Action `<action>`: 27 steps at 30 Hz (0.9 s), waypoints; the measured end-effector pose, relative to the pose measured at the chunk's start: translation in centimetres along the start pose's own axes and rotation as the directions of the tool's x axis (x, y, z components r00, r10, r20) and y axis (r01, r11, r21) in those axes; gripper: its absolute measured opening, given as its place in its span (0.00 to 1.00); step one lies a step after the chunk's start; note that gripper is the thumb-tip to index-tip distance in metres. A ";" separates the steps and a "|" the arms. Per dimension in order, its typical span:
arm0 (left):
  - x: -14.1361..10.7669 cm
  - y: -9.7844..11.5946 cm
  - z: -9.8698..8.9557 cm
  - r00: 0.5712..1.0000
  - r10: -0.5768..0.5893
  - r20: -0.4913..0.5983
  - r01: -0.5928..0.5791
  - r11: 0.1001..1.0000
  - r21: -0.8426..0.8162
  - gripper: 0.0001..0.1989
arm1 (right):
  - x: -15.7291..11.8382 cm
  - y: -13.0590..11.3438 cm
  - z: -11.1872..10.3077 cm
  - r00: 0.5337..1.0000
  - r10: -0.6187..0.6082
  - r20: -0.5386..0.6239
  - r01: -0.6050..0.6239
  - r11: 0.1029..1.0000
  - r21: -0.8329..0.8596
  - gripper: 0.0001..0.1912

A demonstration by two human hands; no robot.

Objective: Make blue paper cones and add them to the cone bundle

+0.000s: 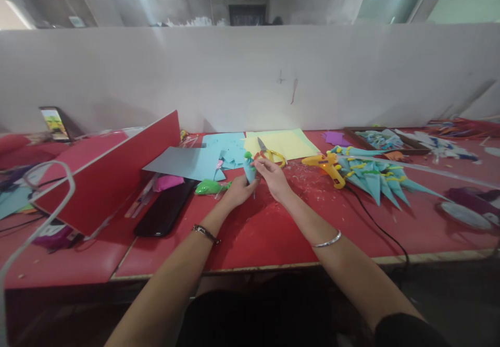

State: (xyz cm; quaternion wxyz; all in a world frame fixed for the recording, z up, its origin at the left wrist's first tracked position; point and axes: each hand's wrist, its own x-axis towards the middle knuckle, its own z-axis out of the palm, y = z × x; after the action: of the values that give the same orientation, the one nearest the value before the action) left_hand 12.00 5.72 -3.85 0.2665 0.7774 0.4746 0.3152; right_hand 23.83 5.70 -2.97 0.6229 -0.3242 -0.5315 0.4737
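My left hand (241, 190) is closed round a small light-blue paper cone (249, 172) with a green top, held upright over the red table (269, 237). The fingers of my right hand (274, 176) are pinched together at the cone's upper right side; anything tiny between them cannot be made out. Just behind the hands lie scissors (275, 156) with yellow and orange handles, on yellow paper (299, 144). To the right rests a yellow glue gun (327, 167) beside a pile of blue paper cones (377, 180) with yellow parts.
Left of my hands are a green packet (209, 186), a black phone (166, 209), grey-blue paper (183, 162) and an upright red board (117, 177). A tray (410, 148) of blue pieces stands back right. A black cord (367, 217) crosses the front edge.
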 end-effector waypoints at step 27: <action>-0.1 0.4 -0.4 0.996 -0.084 -0.018 0.085 0.995 0.052 0.13 | 0.0 -0.1 -0.2 0.999 -0.021 0.032 0.023 0.996 -0.083 0.09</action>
State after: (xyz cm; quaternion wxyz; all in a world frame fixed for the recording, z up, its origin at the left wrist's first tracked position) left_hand 11.90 5.51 -3.38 0.2554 0.7609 0.5172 0.2971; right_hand 24.05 5.63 -2.91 0.6056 -0.3367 -0.5640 0.4491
